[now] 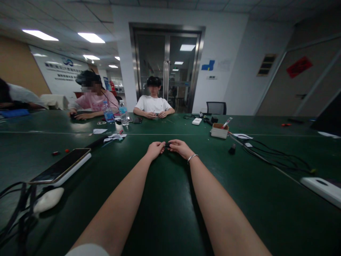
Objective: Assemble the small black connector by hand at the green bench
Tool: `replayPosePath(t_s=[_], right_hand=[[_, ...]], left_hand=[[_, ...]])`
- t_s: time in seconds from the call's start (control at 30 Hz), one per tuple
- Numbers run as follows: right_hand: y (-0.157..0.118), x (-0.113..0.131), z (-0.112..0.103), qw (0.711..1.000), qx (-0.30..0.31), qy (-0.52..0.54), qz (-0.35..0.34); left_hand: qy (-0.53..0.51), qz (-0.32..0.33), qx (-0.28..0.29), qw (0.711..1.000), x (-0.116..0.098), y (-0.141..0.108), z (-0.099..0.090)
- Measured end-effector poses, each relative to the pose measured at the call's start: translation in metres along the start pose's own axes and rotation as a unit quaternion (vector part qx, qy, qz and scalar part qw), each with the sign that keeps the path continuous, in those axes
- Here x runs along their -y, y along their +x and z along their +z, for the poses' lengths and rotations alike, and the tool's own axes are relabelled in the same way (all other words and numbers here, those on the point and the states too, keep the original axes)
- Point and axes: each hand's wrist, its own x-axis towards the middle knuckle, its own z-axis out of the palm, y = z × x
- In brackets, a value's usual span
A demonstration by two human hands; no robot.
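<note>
Both my arms stretch forward over the dark green table (162,217). Between my fingertips is a small black object (167,144), too small to name. My left hand (156,150) pinches its left end, thumb and fingers together. My right hand (181,148), with a silver bangle (192,158) at the wrist, grips the right end from the other side. My fingers cover much of the object. To the right, apart from my hands, a small black piece (232,149) stands on the table.
At left lie a phone (62,165) on a white block, cables (20,209) and a white rounded thing (49,200). Water bottles (124,113) and papers (115,137) sit further back. Right are a small box (219,131) and black cables (277,156). Two people (153,105) sit opposite.
</note>
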Motion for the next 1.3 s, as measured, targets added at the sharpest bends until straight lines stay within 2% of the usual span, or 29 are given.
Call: replayPosePath(t_s=[0.17,0.43,0.63,0.83,1.1,1.3], right_hand=[[0.000,0.001,0.000,1.000,-0.004,0.003,0.005],[-0.002,0.004,0.000,1.000,-0.022,0.015,0.004],[-0.003,0.003,-0.001,1.000,-0.015,0.017,0.000],[-0.002,0.003,-0.001,1.000,-0.006,0.014,-0.002],[-0.004,0.004,-0.001,1.000,-0.010,0.015,0.001],[-0.005,0.005,-0.001,1.000,-0.003,0.019,0.000]], left_hand=[[-0.067,0.014,-0.019,0.997,-0.001,0.000,0.002],[-0.182,-0.033,0.026,0.982,-0.012,-0.007,-0.001],[-0.181,-0.060,0.011,0.982,-0.011,-0.006,-0.001],[-0.173,-0.020,-0.004,0.985,-0.007,-0.004,0.000],[-0.158,-0.016,0.034,0.987,-0.007,-0.006,-0.003],[-0.153,-0.042,0.027,0.987,-0.004,-0.002,-0.002]])
